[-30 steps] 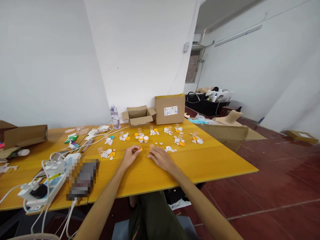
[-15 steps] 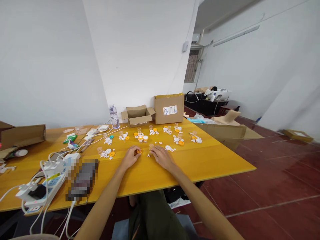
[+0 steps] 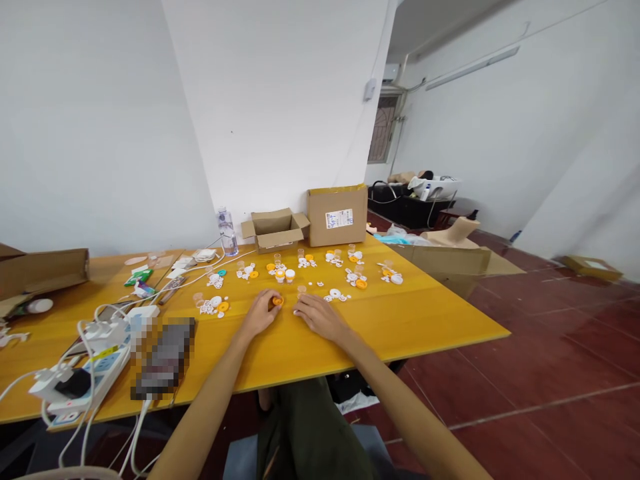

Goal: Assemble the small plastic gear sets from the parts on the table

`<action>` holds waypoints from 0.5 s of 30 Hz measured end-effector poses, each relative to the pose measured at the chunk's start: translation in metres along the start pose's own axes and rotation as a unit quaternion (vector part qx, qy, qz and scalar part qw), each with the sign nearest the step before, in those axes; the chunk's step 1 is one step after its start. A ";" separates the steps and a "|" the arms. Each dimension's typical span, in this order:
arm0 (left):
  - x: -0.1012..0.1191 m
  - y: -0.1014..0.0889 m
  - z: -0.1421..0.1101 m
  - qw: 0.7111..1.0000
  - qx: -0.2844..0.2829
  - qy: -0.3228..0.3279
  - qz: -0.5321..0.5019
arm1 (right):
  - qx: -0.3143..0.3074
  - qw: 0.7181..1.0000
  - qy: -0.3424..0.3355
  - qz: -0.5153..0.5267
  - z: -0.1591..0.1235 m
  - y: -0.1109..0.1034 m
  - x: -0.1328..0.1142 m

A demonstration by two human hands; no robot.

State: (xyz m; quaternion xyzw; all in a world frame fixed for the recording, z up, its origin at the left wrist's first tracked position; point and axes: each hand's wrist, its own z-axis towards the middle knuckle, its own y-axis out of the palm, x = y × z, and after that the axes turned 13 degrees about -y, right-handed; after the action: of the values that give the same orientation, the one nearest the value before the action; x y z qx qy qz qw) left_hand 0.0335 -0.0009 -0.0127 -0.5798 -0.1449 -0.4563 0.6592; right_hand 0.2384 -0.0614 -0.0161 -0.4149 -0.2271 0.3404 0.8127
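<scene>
My left hand point(image 3: 261, 313) grips a small round orange cap point(image 3: 277, 301) between thumb and fingers, just above the yellow table. To its right, my right hand point(image 3: 319, 316) is low over the tabletop with fingers bent together. At its fingertips a speck of a small white piece shows, mostly covered, and I cannot make out its shape. A clear plastic cup point(image 3: 301, 291) stands right behind those fingers. Farther back, two small closed jars with white lids, the left jar point(image 3: 280, 275) and the right jar point(image 3: 290, 275), stand side by side.
Little clusters of white gears point(image 3: 335, 293), orange rings and clear cups lie around the hands. Behind them stand an open carton point(image 3: 276, 233) and a closed cardboard box point(image 3: 337, 217). A water bottle point(image 3: 227, 232), power strip point(image 3: 103, 363) with cables and a blurred dark device point(image 3: 165, 360) are leftward.
My right fingers have closed down over the small white piece that lay on the table beside them. The left hand keeps the orange cap in nearly the same place.
</scene>
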 end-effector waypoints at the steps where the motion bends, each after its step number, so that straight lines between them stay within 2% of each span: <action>1: 0.000 0.000 0.000 1.000 0.003 -0.003 0.004 | -0.002 1.000 0.001 -0.007 0.000 0.001 0.000; 11: -0.002 -0.001 0.003 0.999 0.011 -0.018 0.028 | -0.032 0.999 -0.025 -0.035 -0.001 0.000 -0.004; 15: -0.004 -0.001 0.003 0.998 0.034 -0.025 0.042 | -0.045 0.998 -0.017 -0.034 -0.003 0.000 -0.006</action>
State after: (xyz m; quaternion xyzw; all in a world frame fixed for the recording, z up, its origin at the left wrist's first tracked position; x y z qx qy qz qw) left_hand 0.0322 0.0039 -0.0141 -0.5742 -0.1526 -0.4085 0.6929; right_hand 0.2364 -0.0669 -0.0179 -0.4373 -0.2698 0.3086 0.8005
